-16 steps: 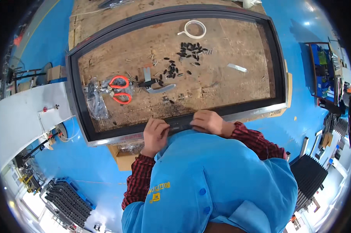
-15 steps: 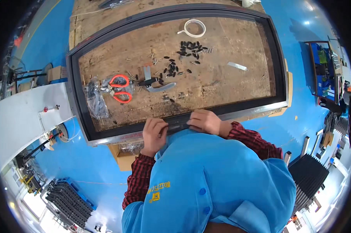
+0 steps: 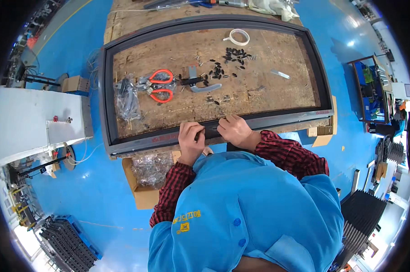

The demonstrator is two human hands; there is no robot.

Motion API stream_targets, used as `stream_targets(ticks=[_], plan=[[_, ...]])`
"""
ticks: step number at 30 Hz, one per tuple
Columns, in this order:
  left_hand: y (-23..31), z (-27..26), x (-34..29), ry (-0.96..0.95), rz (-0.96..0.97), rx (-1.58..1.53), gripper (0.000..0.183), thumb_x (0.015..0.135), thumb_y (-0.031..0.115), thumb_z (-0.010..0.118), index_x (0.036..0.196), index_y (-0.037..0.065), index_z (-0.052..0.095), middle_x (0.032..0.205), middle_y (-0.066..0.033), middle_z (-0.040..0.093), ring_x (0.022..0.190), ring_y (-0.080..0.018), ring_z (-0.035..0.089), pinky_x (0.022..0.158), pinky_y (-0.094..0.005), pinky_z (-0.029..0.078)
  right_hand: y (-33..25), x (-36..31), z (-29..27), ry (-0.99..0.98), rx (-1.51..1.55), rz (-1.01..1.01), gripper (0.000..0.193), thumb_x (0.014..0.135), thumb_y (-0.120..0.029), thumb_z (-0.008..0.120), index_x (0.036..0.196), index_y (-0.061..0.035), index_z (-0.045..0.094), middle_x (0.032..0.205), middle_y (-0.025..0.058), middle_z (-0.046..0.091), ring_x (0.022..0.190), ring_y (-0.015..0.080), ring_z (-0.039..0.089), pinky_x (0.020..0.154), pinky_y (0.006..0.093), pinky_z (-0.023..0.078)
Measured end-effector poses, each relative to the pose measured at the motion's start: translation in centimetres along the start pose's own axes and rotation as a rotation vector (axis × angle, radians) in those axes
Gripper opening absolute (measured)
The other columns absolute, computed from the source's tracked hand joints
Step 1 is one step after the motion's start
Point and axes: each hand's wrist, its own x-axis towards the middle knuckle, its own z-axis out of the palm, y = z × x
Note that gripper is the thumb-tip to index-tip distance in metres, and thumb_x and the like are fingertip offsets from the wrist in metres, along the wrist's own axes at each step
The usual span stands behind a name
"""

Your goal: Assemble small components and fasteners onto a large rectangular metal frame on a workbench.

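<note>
A large dark frame [image 3: 282, 121] with a bowed far side lies flat on a worn wooden workbench [image 3: 268, 97]. My left hand [image 3: 192, 139] is closed at the near rail, with its thumb and fingertips drawn together. Just right of it, my right hand [image 3: 235, 130] has its fingers bent over the same rail. Between the hands is a short dark stretch of rail; anything small pinched in the fingertips is hidden.
Inside the frame lie red-handled scissors [image 3: 165, 100], clear plastic bags [image 3: 128, 103], a black-and-grey tool [image 3: 207, 88], several black oval pieces [image 3: 234, 55], a metal strip [image 3: 281, 74] and a white tape roll [image 3: 240, 44]. A cardboard box [image 3: 147, 200] holding clear plastic stands below the near edge.
The whole view has shifted, showing more of the far bench end and the box below. Both hands stay at the near rail; my left fingers look more tightly curled.
</note>
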Motion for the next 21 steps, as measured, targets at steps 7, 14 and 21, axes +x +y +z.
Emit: stream_targets(ticks=[7, 14, 21], plan=[[0.1, -0.5, 0.2, 0.015, 0.047, -0.036, 0.021, 0.072, -0.006, 0.068, 0.089, 0.006, 0.065, 0.093, -0.0067, 0.063, 0.081, -0.0268, 0.055, 0.074, -0.0361, 0.047, -1.9, 2.1, 1.0, -0.109, -0.150, 0.039, 0.006, 0.074, -0.014, 0.063, 0.070, -0.0099, 0.065, 0.078, 0.0106, 0.062, 0.067, 0.0277, 0.058, 0.058, 0.0375, 0.046], [-0.2, -0.1, 0.1, -0.013, 0.078, -0.011, 0.019, 0.072, -0.004, 0.068, 0.088, 0.006, 0.065, 0.093, -0.0072, 0.062, 0.081, -0.0272, 0.055, 0.074, -0.0366, 0.047, -1.2, 2.9, 0.2, -0.209, -0.137, -0.041, 0.008, 0.075, -0.015, 0.063, 0.072, -0.0089, 0.066, 0.077, 0.0107, 0.062, 0.066, 0.0267, 0.060, 0.058, 0.0379, 0.046], [1.5, 1.9, 1.3, -0.053, 0.080, 0.088, 0.017, 0.072, -0.002, 0.067, 0.087, 0.006, 0.065, 0.093, -0.0070, 0.062, 0.081, -0.0281, 0.054, 0.073, -0.0368, 0.047, 0.9, 2.8, -0.5, -0.096, -0.056, -0.037, 0.009, 0.077, -0.016, 0.062, 0.080, -0.0074, 0.063, 0.082, 0.0092, 0.059, 0.072, 0.0253, 0.060, 0.062, 0.0374, 0.047]])
